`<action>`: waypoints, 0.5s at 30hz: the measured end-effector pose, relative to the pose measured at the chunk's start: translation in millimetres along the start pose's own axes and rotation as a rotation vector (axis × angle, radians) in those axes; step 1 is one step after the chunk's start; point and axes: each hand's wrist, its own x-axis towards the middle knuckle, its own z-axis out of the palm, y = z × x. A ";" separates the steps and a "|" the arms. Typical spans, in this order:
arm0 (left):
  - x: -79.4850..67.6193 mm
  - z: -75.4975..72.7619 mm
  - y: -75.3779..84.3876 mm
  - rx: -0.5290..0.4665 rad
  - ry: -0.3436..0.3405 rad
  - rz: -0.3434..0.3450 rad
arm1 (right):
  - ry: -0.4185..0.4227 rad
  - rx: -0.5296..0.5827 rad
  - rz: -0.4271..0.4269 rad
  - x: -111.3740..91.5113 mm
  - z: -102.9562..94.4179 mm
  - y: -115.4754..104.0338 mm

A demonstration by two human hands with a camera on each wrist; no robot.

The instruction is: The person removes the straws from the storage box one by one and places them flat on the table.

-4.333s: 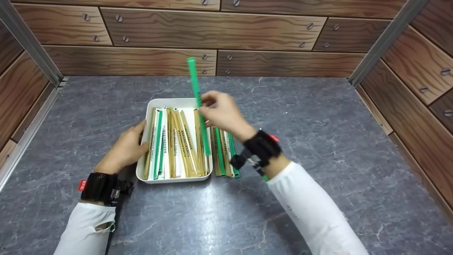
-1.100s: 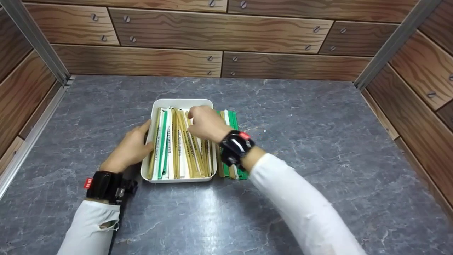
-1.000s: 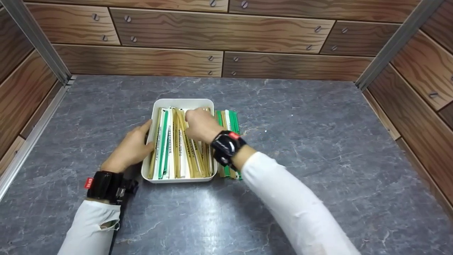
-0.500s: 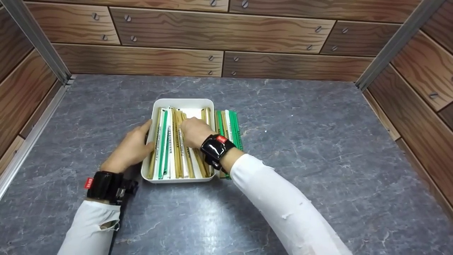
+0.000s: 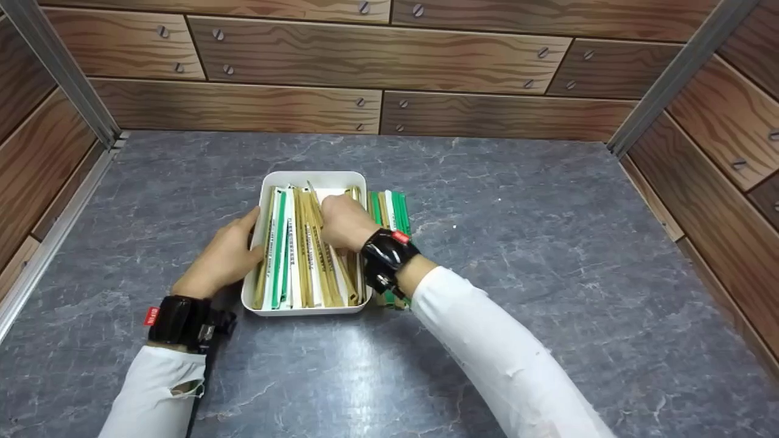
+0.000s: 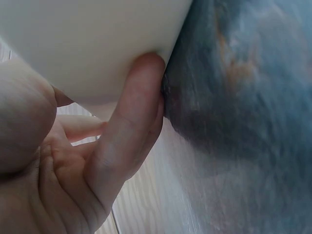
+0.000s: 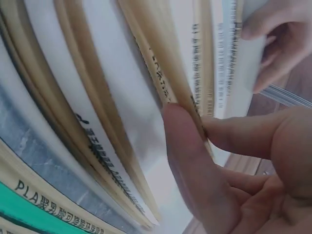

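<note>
Apparently for steadiness, I judge from my remote seat, left hand (image 5: 220,254) clasps white tray (image 5: 335,178), thumb over rim, fingers against outer wall. Right hand (image 5: 345,224) pinches brown packet (image 7: 168,58) inside tray; narrowness likely calls for fingertips.

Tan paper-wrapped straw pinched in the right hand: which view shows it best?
Right wrist: the tan straw shows close up where it is pinched. Head: the right hand hides the pinched part. Left wrist: not visible.
</note>
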 end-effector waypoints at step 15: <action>1.0 -0.7 -0.4 -0.006 -0.018 -0.006 | 0.195 0.788 -0.049 -60.6 -40.3 48.1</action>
